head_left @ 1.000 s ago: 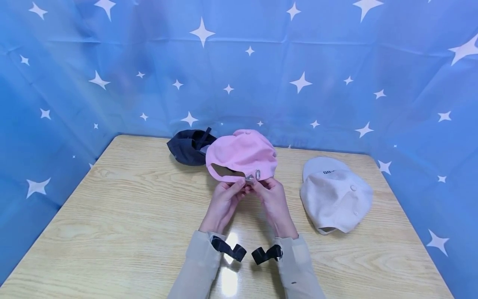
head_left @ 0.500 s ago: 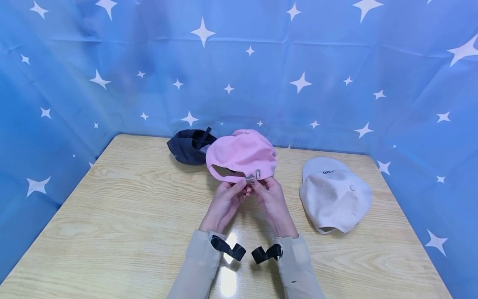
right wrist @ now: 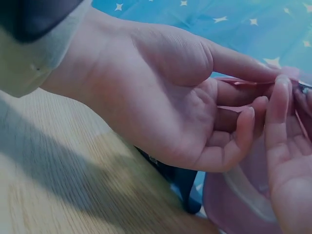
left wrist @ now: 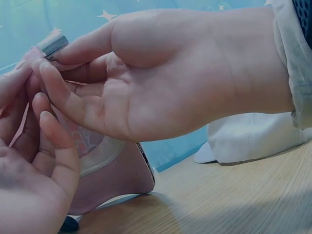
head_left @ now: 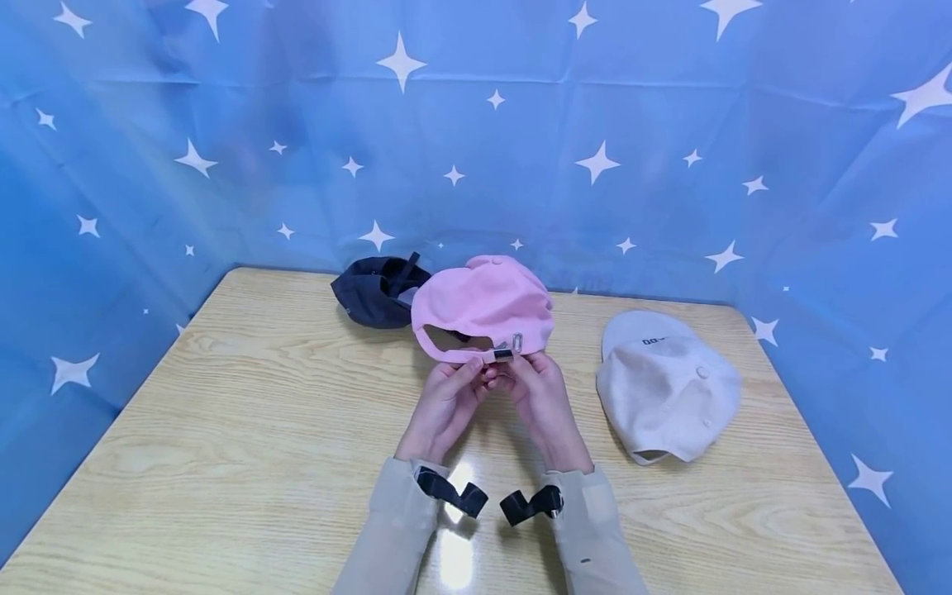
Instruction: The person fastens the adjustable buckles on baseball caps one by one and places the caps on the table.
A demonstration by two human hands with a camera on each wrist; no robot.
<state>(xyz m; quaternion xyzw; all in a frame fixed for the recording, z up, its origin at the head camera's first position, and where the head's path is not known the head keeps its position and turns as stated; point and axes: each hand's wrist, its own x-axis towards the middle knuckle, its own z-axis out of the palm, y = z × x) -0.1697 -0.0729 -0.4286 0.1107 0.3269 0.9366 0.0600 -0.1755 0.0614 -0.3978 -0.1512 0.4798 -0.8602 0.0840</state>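
A pink baseball cap (head_left: 483,302) is held with its back opening toward me. My left hand (head_left: 445,405) pinches its back strap just left of the metal buckle (head_left: 502,354). From the other side, my right hand (head_left: 546,405) pinches the strap end at that buckle, thumb on top. Seen from the left wrist, the silver buckle (left wrist: 52,45) sticks up at the right thumb's tip, and the fingertips of both hands meet below it. A small metal eyelet (head_left: 518,341) sits on the cap just above. The cap's inside (left wrist: 117,170) shows a pale sweatband.
Behind and left of the pink cap lies a dark navy cap (head_left: 372,293), partly overlapped by it. An off-white cap (head_left: 669,388) rests on the right of the wooden table (head_left: 223,446). A blue star-printed cloth (head_left: 476,132) encloses the back and sides.
My thumbs have drawn slightly apart along the strap, and more of the buckle shows, its face now dark. The pink cap has shifted only slightly; the other caps stay put.
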